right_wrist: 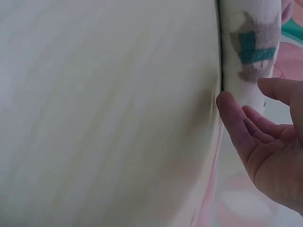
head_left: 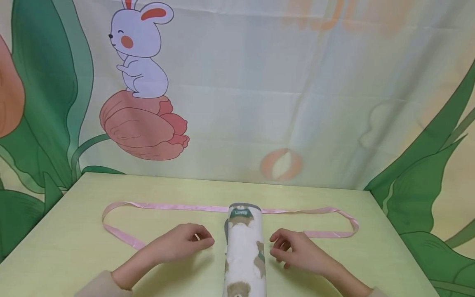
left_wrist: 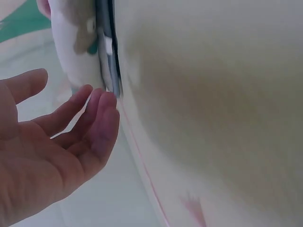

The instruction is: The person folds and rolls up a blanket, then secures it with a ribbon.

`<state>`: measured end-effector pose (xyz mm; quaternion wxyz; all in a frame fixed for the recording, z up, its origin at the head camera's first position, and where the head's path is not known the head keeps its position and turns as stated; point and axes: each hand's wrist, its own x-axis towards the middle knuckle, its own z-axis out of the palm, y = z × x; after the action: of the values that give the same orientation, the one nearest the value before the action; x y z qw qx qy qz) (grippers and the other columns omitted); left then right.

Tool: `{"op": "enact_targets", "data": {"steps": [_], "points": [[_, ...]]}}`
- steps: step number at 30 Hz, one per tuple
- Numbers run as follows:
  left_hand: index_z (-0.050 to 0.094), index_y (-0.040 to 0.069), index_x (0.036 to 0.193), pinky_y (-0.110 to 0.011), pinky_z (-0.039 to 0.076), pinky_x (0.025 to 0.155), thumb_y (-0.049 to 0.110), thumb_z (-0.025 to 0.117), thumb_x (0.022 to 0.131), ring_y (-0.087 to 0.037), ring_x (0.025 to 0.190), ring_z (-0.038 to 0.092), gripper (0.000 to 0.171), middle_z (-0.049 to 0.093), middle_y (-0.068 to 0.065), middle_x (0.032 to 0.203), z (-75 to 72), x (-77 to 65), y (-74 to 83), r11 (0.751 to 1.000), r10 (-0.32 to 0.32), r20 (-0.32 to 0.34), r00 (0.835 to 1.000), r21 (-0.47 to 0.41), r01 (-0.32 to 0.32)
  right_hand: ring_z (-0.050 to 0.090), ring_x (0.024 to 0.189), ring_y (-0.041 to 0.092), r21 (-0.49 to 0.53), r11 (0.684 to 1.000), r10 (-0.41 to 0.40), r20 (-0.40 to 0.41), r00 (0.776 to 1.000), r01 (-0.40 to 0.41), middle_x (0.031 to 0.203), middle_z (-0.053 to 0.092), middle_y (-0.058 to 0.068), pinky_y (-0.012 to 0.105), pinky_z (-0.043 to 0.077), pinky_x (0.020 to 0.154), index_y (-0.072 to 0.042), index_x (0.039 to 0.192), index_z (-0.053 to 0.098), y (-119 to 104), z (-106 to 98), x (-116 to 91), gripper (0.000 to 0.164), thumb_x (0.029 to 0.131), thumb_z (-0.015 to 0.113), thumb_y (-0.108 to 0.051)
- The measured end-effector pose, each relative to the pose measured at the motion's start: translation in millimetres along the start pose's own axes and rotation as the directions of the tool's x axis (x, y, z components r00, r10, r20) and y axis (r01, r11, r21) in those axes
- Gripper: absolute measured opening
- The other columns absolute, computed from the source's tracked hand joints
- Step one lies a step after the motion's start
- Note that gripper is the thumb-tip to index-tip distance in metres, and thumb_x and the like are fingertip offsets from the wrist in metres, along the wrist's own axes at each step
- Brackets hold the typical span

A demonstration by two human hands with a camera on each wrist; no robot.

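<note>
A rolled-up white plush cloth (head_left: 244, 251) with brown bears and a dark grey edging lies lengthwise at the middle of the table. A pink ribbon (head_left: 178, 207) runs crosswise under its far end, and both ribbon ends curve back toward the near side. My left hand (head_left: 183, 244) hovers just left of the roll, fingers loosely bent and holding nothing. On the other side my right hand (head_left: 298, 251) is held likewise, a small gap from the roll. Both wrist views show relaxed fingers near the roll (left_wrist: 73, 42). The roll's near end is cut off in the head view.
The pale yellow table (head_left: 74, 214) ends at a hanging backdrop cloth (head_left: 237, 95) printed with a rabbit, flowers and leaves. The ribbon's left part passes behind my left forearm.
</note>
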<state>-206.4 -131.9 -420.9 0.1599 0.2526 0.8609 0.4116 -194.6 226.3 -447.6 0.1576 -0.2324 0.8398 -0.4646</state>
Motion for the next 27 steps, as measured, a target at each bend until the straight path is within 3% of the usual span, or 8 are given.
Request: {"op": "enact_targets", "data": {"steps": [3, 9, 15, 20, 24, 27], "points": [[0.072, 0.009, 0.113, -0.038, 0.051, 0.077, 0.037, 0.062, 0.103, -0.018, 0.088, 0.065, 0.032, 0.068, 0.001, 0.102, 8.2, 1.0, 2.8, 0.998, -0.014, 0.039, 0.999, -0.064, 0.017, 0.068, 0.075, 0.024, -0.007, 1.000, 0.002, 0.008, 1.000, -0.002, 0.090, 0.069, 0.011, 0.036, 0.059, 0.057, 0.005, 0.117, 0.061, -1.4, 5.6, 2.9, 0.029, 0.101, 0.068, -0.019], [0.060, -0.007, 0.131, -0.038, 0.055, 0.071, 0.034, 0.064, 0.103, -0.024, 0.084, 0.066, 0.051, 0.064, -0.007, 0.106, 21.9, 4.3, 8.7, 0.976, -0.042, 0.081, 0.996, -0.211, 0.059, 0.068, 0.073, 0.023, -0.019, 1.000, 0.024, 0.002, 1.000, -0.024, 0.090, 0.069, 0.009, 0.036, 0.058, 0.055, 0.002, 0.118, 0.064, -4.8, 13.2, 5.1, 0.030, 0.102, 0.067, -0.023], [0.045, -0.014, 0.144, -0.043, 0.058, 0.076, 0.031, 0.065, 0.102, -0.027, 0.090, 0.067, 0.065, 0.063, -0.011, 0.110, 28.4, 8.1, 13.1, 0.940, -0.077, 0.121, 0.990, -0.321, 0.112, 0.069, 0.072, 0.027, 0.088, 0.995, 0.047, 0.006, 0.999, -0.048, 0.095, 0.071, 0.009, 0.038, 0.058, 0.056, 0.011, 0.133, 0.055, -3.7, 18.9, 7.3, 0.042, 0.103, 0.065, -0.016], [0.053, -0.012, 0.135, -0.045, 0.059, 0.074, 0.026, 0.065, 0.103, -0.029, 0.092, 0.067, 0.051, 0.064, -0.011, 0.105, 33.9, 12.2, 13.4, 0.906, -0.062, 0.178, 0.982, -0.402, 0.130, 0.070, 0.072, 0.029, 0.120, 0.991, 0.053, 0.015, 0.998, -0.055, 0.094, 0.071, 0.008, 0.037, 0.059, 0.059, 0.008, 0.134, 0.052, -6.1, 24.7, 7.6, 0.043, 0.103, 0.065, -0.020], [0.064, -0.002, 0.118, -0.044, 0.060, 0.073, 0.029, 0.062, 0.105, -0.026, 0.092, 0.067, 0.034, 0.066, -0.008, 0.102, 36.8, 14.4, 13.6, 0.904, -0.051, 0.203, 0.978, -0.407, 0.132, 0.071, 0.073, 0.029, 0.136, 0.989, 0.057, 0.002, 0.998, -0.056, 0.098, 0.070, 0.010, 0.038, 0.059, 0.061, 0.004, 0.131, 0.052, -10.1, 29.0, 7.7, 0.041, 0.102, 0.066, -0.022], [0.066, 0.000, 0.114, -0.043, 0.060, 0.072, 0.030, 0.061, 0.106, -0.024, 0.089, 0.067, 0.031, 0.068, -0.006, 0.102, 37.9, 14.4, 12.1, 0.907, -0.049, 0.206, 0.977, -0.400, 0.129, 0.071, 0.079, 0.028, 0.178, 0.982, 0.070, -0.012, 0.997, -0.067, 0.104, 0.068, 0.012, 0.038, 0.059, 0.064, 0.002, 0.130, 0.051, -12.8, 32.6, 8.4, 0.041, 0.102, 0.068, -0.022]]}}
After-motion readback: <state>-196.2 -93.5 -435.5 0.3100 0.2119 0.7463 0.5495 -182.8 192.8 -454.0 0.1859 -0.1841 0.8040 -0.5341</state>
